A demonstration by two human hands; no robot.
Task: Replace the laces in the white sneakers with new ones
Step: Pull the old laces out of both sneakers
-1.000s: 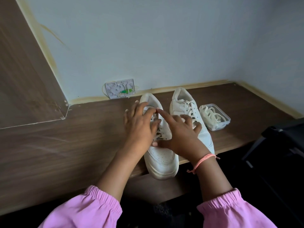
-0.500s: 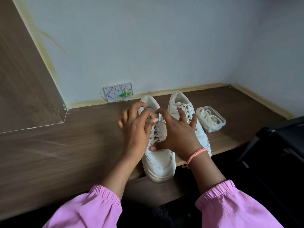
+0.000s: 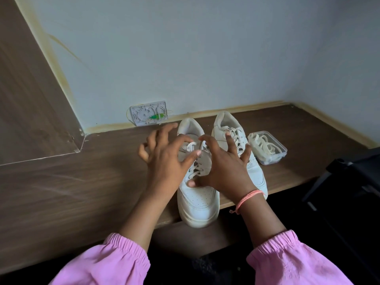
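Your left hand (image 3: 166,161) and right hand (image 3: 224,167) pinch the lace (image 3: 195,148) over the nearer sneaker (image 3: 198,202), whose toe overhangs the wooden table (image 3: 82,192). The second sneaker (image 3: 230,128) stands just beside it, with a clear box (image 3: 273,157) of laces to its right.

A dark wood-grain desk (image 3: 82,192) runs along the wall. Two white sneakers lie on it side by side, toes toward the near edge: the left sneaker (image 3: 198,200) overhangs that edge, the right sneaker (image 3: 230,128) sits farther back. Just right of them stands a clear plastic box (image 3: 276,156) holding laces (image 3: 262,145).
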